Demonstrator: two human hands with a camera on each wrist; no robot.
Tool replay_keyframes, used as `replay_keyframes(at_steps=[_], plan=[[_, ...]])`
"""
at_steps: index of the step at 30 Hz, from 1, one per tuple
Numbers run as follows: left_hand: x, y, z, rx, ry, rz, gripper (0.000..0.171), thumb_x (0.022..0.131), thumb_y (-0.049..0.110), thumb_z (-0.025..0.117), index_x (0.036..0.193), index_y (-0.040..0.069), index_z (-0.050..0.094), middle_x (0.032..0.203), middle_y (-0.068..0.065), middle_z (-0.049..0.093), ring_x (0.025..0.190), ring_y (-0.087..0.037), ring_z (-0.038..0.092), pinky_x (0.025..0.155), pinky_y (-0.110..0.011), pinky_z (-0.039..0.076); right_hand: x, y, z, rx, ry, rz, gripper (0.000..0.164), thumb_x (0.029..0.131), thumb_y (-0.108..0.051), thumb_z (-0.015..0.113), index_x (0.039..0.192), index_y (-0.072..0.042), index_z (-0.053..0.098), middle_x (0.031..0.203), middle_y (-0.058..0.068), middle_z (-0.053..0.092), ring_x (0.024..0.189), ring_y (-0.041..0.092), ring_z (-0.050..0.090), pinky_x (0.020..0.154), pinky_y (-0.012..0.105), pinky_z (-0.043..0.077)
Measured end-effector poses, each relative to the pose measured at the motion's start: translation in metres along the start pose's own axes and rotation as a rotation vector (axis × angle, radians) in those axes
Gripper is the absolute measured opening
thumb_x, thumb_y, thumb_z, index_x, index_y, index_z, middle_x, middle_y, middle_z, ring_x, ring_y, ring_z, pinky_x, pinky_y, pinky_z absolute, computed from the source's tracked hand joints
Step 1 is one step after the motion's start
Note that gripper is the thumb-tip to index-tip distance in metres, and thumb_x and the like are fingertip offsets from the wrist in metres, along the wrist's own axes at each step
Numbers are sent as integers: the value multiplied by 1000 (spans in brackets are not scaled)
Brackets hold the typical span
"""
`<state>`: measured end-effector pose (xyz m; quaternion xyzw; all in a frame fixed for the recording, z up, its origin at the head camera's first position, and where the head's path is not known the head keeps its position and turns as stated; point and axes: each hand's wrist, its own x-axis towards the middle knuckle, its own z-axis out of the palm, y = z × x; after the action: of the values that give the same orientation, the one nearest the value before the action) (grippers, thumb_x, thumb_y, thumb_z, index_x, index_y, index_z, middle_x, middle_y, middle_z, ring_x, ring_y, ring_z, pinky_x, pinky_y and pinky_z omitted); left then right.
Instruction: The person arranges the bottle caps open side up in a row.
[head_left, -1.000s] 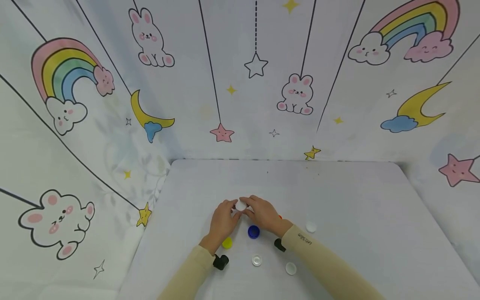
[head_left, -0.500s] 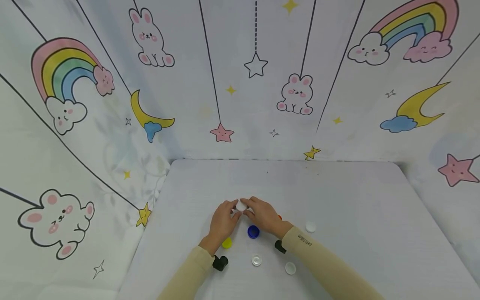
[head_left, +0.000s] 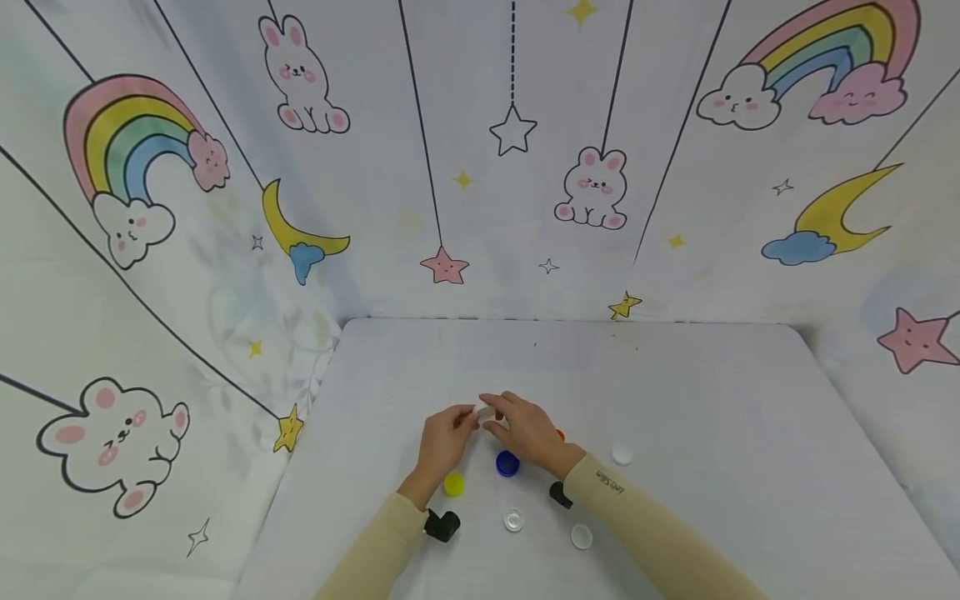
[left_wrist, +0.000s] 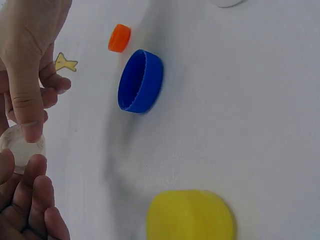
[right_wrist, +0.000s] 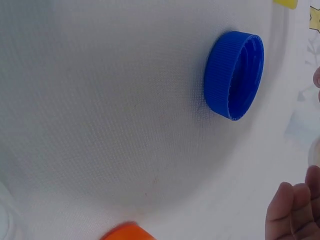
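A small translucent round cap (head_left: pixel 486 414) is held between both hands over the middle of the white table. My left hand (head_left: pixel 444 442) pinches its left edge between thumb and fingers. At the opposite edge, the thumb and fingers of my right hand (head_left: pixel 525 425) curl round it. The left wrist view shows the cap (left_wrist: pixel 21 150) with a thumb pressed on its face. Just below the hands, a blue bottle cap (head_left: pixel 507 463) lies with its hollow side up. An orange cap (head_left: pixel 560 435) is mostly hidden behind the right hand. The yellow cap (head_left: pixel 453 484) sits beside the left wrist.
On the white table (head_left: pixel 712 400) near its front lie a clear ringed cap (head_left: pixel 513 521) and a white cap (head_left: pixel 581 537). Another white cap (head_left: pixel 622 454) lies right of the right wrist. Behind and beside the table hangs a cartoon-printed cloth (head_left: pixel 495 208).
The cap has turned from showing its round white face to a slanted, see-through look. The left fingers have straightened a little and shifted on its edge; the right hand has stayed nearly still.
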<state>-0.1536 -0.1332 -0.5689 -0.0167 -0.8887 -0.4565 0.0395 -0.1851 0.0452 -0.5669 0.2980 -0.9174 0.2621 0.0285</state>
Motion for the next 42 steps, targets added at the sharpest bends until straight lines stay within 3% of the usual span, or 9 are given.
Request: replay_keyframes(at_steps=[3,8,14,19,27,34,42], plan=[[2,1,-1,-69,-20,-44,26,99,26,59,109,6,71,81,4,71,73,-9,63,66,-23,53,0,-1,0,-18,18,-22,55,89,-28,73,140,-21,52,93,-3,58,69,6,49,60,19,43],[1,3,-3,-99,-38,-90,28,99,28,58,108,6,72,80,3,71,73,-13,64,66,-22,53,-1,-2,1,-29,33,-41,56,87,-25,75,140,-22,53,90,-4,55,65,5,45,57,17,40],[-1,3,-3,-110,-29,-79,26,98,22,60,113,4,71,81,1,71,73,-15,65,64,-23,52,0,-6,-2,-47,-2,-30,53,87,-28,74,136,-17,56,86,-6,53,65,6,45,56,18,40],[-3,2,-2,-117,-27,-48,29,94,16,64,120,4,68,82,2,67,71,-9,57,61,-21,48,2,-8,-2,-43,-32,-7,51,89,-33,70,133,-12,57,80,-9,48,64,6,43,55,19,38],[-6,-2,-1,-146,-74,-18,38,93,14,66,129,3,61,86,0,64,72,-10,54,61,-20,46,1,-4,1,11,-32,26,54,91,-34,68,138,-10,54,83,-9,52,64,6,44,57,20,38],[-6,-6,0,-89,-64,-16,37,92,13,67,128,3,62,85,4,64,72,-8,54,63,-20,48,2,-3,4,45,-42,37,50,92,-35,68,134,-13,57,86,-7,56,65,8,46,58,21,41],[-5,-8,4,113,-7,-7,37,89,14,71,124,8,65,84,6,65,69,-6,54,61,-22,46,6,-4,11,53,-108,97,49,92,-31,69,135,-12,56,87,-7,58,67,7,49,61,22,44]])
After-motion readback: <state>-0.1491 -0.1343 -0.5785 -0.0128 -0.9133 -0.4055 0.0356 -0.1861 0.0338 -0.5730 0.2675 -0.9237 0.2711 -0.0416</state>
